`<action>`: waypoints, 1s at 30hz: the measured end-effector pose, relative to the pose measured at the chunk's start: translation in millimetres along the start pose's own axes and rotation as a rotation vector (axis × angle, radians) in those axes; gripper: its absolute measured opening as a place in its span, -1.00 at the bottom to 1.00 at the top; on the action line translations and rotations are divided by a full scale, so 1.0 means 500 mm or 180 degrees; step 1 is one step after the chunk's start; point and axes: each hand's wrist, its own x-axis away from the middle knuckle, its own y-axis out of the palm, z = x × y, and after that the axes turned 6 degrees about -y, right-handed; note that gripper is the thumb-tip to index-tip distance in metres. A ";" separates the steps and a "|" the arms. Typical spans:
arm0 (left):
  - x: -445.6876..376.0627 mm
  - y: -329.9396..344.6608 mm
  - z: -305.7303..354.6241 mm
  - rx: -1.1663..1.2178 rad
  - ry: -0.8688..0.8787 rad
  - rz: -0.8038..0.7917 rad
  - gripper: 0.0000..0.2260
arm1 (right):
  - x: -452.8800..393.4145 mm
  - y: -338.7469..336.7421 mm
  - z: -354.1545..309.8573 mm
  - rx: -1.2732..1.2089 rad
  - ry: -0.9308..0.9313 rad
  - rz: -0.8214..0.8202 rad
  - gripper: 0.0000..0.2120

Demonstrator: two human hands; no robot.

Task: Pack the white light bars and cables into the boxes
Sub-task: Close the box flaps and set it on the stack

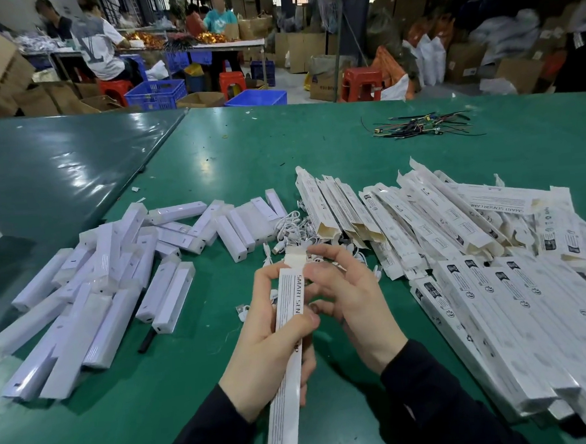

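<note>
Left hand (271, 339) grips a long printed box (286, 352) at centre, its top flap (294, 257) open toward twelve o'clock. Right hand (344, 297) hovers alongside, fingers relaxed, holding nothing. Closing step, I judge: tuck that flap next. Light bars (93, 295) wait at nine o'clock, cables (286, 227) at twelve.

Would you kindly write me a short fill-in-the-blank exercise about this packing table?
1. The left hand grips a long printed ____ with its end flap open.
2. The loose white light bars lie on the person's ____ side of the table.
3. The table's cover is ____ in colour.
4. The white cables lie ____ the bars and the pile of boxes.

Missing words: box; left; green; between
</note>
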 end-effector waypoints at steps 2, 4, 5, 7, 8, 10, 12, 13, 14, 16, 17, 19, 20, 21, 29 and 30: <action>0.000 0.000 -0.005 -0.0030 -0.0021 -0.0036 -0.62 | -0.002 0.000 -0.002 -0.0072 0.0313 0.0062 -0.64; -0.001 0.001 -0.011 -0.0108 -0.0074 -0.0063 -0.61 | -0.003 0.000 -0.004 -0.0040 0.0586 0.0061 -0.64; -0.002 0.001 -0.012 -0.0138 -0.0107 -0.0074 -0.60 | -0.003 -0.001 -0.006 -0.0014 0.0670 0.0053 -0.60; -0.002 0.001 -0.015 -0.0206 -0.0141 -0.0081 -0.60 | -0.003 -0.003 -0.008 0.0039 0.0695 0.0038 -0.58; -0.001 0.001 -0.015 -0.0233 -0.0152 -0.0063 -0.59 | -0.002 -0.005 -0.008 0.0060 0.0673 0.0026 -0.59; -0.001 0.002 -0.017 -0.0281 -0.0182 0.0016 -0.58 | -0.001 -0.007 -0.008 0.0128 0.0606 -0.0006 -0.69; -0.002 0.001 -0.018 -0.0366 -0.0225 0.0111 -0.56 | 0.000 -0.009 -0.009 0.0207 0.0545 -0.0024 -0.77; -0.002 0.000 -0.019 -0.0392 -0.0255 0.0147 -0.55 | 0.000 -0.008 -0.010 0.0239 0.0533 -0.0020 -0.79; -0.002 0.000 -0.020 -0.0388 -0.0293 0.0172 -0.54 | 0.001 -0.008 -0.011 0.0271 0.0517 -0.0026 -0.80; -0.003 -0.003 -0.020 -0.0329 -0.0374 0.0184 -0.52 | 0.002 -0.008 -0.012 0.0307 0.0477 -0.0061 -0.82; -0.003 -0.004 -0.020 -0.0309 -0.0406 0.0182 -0.51 | 0.002 -0.007 -0.013 0.0318 0.0459 -0.0077 -0.82; -0.002 -0.005 -0.019 -0.0282 -0.0472 0.0184 -0.50 | 0.001 -0.006 -0.012 0.0341 0.0433 -0.0080 -0.80; -0.002 -0.004 -0.019 -0.0264 -0.0502 0.0184 -0.50 | 0.000 -0.007 -0.011 0.0350 0.0428 -0.0075 -0.80; -0.002 -0.004 -0.020 -0.0250 -0.0526 0.0175 -0.50 | 0.000 -0.006 -0.012 0.0357 0.0424 -0.0077 -0.79; 0.006 -0.004 0.011 0.0161 -0.0830 -0.0091 -0.51 | -0.002 -0.024 -0.010 0.0853 -0.0102 -0.0420 -0.77; 0.007 -0.004 0.016 0.0229 -0.0880 -0.0068 -0.52 | -0.001 -0.025 -0.007 0.0969 -0.0240 -0.0462 -0.79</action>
